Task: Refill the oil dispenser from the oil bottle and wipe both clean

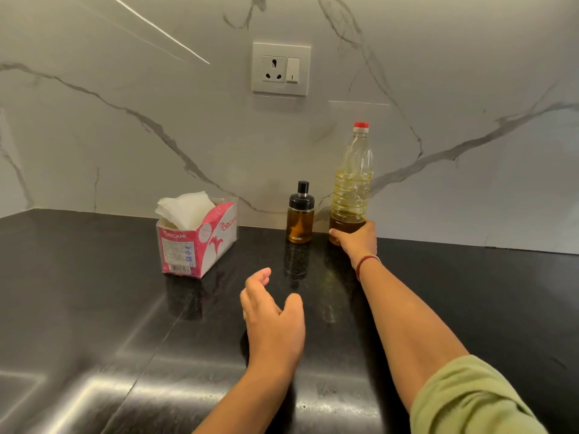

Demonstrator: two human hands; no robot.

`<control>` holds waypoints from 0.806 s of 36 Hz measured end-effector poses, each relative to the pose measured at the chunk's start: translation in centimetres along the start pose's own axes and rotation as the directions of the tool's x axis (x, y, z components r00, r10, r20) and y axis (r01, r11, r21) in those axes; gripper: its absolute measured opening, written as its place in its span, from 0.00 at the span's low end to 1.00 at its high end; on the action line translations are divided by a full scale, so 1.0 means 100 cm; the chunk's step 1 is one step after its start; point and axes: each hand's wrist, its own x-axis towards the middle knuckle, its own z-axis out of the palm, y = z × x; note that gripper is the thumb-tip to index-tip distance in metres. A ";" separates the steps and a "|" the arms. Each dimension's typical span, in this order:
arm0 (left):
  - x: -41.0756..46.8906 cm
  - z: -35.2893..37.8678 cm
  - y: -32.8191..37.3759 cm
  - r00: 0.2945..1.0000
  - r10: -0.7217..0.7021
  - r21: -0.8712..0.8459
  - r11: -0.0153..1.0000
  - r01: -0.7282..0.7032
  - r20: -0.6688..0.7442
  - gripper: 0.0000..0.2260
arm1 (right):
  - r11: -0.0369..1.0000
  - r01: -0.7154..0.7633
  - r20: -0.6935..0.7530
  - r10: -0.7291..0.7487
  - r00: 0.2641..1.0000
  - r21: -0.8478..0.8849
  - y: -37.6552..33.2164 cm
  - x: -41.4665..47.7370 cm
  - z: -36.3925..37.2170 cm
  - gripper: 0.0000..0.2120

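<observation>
A tall clear oil bottle (352, 180) with a red cap stands upright at the back of the black counter, against the marble wall. My right hand (355, 239) grips its base, fingers curled round it. Just to its left stands the small amber glass oil dispenser (299, 219) with a black lid, upright and untouched. My left hand (271, 311) hovers over the counter in front of the dispenser, fingers relaxed and holding nothing. An opened pink and white tissue box (194, 242) with white tissues sticking out sits to the left of the dispenser.
The glossy black counter (125, 324) stretches left and toward me. The marble wall behind carries a white socket and switch plate (281, 68) above the dispenser.
</observation>
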 end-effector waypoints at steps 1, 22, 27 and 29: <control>0.000 0.000 0.000 1.000 0.001 0.002 1.000 -0.001 0.000 0.22 | 1.000 -0.005 0.003 0.005 1.000 0.001 0.000 0.001 0.000 0.39; -0.005 0.000 0.010 0.999 -0.030 0.033 0.999 0.030 0.016 0.23 | 0.924 0.076 0.130 -0.029 0.991 -0.374 -0.051 -0.055 0.062 0.27; -0.005 -0.001 0.011 0.999 -0.042 0.048 0.998 0.042 0.012 0.24 | 0.908 0.058 0.088 -0.023 0.996 -0.414 -0.051 -0.056 0.072 0.25; -0.002 -0.002 0.009 0.999 -0.041 0.056 0.998 0.040 0.010 0.24 | 0.907 0.060 0.086 -0.027 0.996 -0.416 -0.053 -0.058 0.074 0.24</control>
